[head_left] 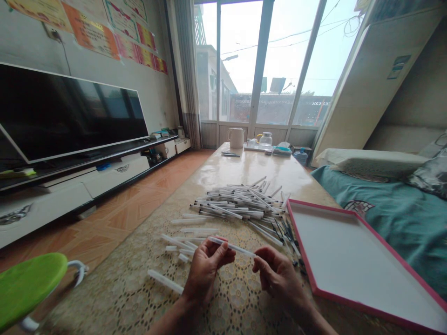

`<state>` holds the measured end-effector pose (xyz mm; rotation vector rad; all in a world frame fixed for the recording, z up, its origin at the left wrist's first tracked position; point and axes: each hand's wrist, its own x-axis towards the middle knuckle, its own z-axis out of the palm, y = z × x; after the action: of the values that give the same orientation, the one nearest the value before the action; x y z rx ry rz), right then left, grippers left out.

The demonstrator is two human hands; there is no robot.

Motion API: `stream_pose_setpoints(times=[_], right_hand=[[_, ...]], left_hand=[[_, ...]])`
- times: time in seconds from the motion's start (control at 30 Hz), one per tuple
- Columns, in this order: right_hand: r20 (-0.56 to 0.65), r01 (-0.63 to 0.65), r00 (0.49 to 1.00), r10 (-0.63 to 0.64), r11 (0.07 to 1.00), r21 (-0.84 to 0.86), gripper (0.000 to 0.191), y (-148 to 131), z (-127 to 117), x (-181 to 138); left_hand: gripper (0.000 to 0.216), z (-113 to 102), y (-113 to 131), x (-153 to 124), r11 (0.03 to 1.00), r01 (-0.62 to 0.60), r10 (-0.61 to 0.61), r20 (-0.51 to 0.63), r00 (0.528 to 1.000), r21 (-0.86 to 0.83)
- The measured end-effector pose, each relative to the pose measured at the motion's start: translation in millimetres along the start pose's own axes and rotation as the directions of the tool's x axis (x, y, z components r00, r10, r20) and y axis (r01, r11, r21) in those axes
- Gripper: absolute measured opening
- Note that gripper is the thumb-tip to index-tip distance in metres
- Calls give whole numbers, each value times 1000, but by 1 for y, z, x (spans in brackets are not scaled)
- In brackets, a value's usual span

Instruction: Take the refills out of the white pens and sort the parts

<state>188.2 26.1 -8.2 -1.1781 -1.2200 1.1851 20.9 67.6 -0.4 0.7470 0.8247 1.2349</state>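
Over the near part of the table, my left hand is closed on a white, translucent pen barrel, thumb on top. The barrel points across to my right hand, whose fingers are pinched at its right end. Whether the right fingers hold a small part there is hidden. Beyond both hands lies a heap of white pens with dark tips. Several loose white tubes are scattered left of the left hand, and one tube lies nearer to me. Thin dark-ended pieces lie beyond the right hand.
A shallow white box with a pink rim stands at the right table edge. On the far end are a pitcher, a glass jar and a tissue pack. A green stool is at the lower left.
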Motion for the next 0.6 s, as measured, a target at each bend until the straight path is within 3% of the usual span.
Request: stream_pose_setpoints(times=[0.33,0.43,0.6], right_hand=[[-15,48,999,-50,992,-120,27,-2,-3,-1],[-3,51,999,-53,973,-224,28,0,-5,-1],[-17,169,978,-208,837,-521,23,-6,-20,-4]], left_hand=[[26,-2,2,1,1000,-26,27,-75,997,12],[25,-2,4,1,999,-41,42,-73,996,21],[21,-6,18,5,986,-164,147,-267,952,-43]])
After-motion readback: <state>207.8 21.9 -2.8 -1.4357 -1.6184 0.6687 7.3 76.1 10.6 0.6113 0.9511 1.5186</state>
